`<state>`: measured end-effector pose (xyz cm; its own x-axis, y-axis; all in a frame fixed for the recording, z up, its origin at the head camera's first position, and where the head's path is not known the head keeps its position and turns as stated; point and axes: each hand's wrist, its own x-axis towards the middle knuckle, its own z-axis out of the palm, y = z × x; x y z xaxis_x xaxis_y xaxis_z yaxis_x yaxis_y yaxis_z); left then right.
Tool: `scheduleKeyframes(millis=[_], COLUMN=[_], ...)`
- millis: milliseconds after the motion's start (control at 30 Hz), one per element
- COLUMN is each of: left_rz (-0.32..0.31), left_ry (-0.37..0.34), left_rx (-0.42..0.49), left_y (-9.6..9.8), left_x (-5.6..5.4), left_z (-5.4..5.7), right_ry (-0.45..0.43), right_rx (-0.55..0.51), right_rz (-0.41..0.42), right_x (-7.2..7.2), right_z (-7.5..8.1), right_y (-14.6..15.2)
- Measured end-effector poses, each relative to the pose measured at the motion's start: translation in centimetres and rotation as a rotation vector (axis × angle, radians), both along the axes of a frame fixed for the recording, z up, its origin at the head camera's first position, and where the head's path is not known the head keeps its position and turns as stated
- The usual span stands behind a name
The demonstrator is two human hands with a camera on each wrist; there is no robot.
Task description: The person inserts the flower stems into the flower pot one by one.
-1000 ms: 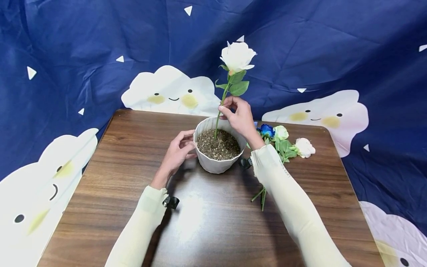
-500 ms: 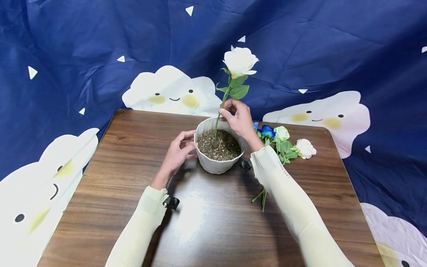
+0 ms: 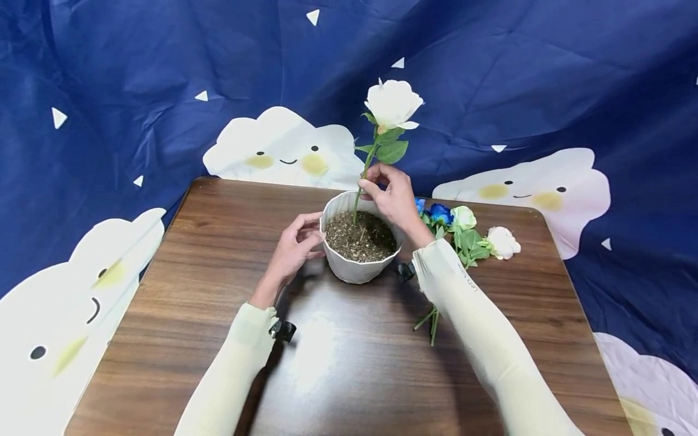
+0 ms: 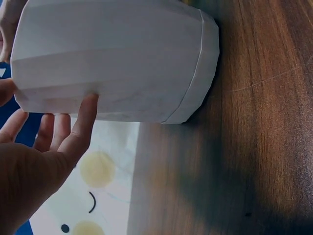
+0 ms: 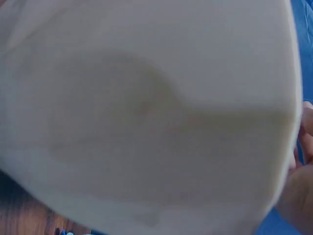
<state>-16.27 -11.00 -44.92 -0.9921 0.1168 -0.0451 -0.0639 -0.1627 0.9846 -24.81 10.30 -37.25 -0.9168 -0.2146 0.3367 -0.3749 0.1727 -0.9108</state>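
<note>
In the head view, my right hand (image 3: 394,195) pinches the green stem of a white rose (image 3: 394,104) between thumb and fingers. The rose leans slightly right, and its stem's lower end disappears into the dark soil (image 3: 360,239). A white faceted flowerpot (image 3: 357,271) holds that soil. On the pot's left side, my left hand (image 3: 293,247) rests spread fingers against the wall; the left wrist view shows one fingertip (image 4: 89,105) touching the pot (image 4: 122,58) below its rim. The pot's wall (image 5: 146,147) fills most of the right wrist view, with part of the right hand (image 5: 301,186) at its edge.
Right of the pot, several flowers lie on the brown wooden table (image 3: 218,266): a blue rose (image 3: 439,214), a pale green-white rose (image 3: 463,217) and a pinkish-white rose (image 3: 503,242). A blue curtain (image 3: 163,60) with cloud prints hangs behind the table.
The white rose and my right hand have come down slightly, the stem going lower into the soil. My left hand stays at the pot's side. The whole view has shifted slightly.
</note>
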Motion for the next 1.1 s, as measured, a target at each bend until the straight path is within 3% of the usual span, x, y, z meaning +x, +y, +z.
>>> scheduleKeyframes(millis=[267,767,1100], left_rz=[-0.003,-0.008,-0.002], left_ry=[0.004,-0.003,-0.002], left_rx=[0.022,0.017,0.019], left_y=[-0.1,0.0,0.0], left_x=[0.0,0.1,0.2], left_z=[-0.2,0.0,0.0], right_ry=[0.007,0.086,0.071], right_rx=[0.082,0.126,0.037], right_rz=[0.000,-0.059,-0.048], right_x=[2.5,3.0,3.2], right_z=[3.2,3.0,2.7], right_y=[-0.1,1.5,3.1])
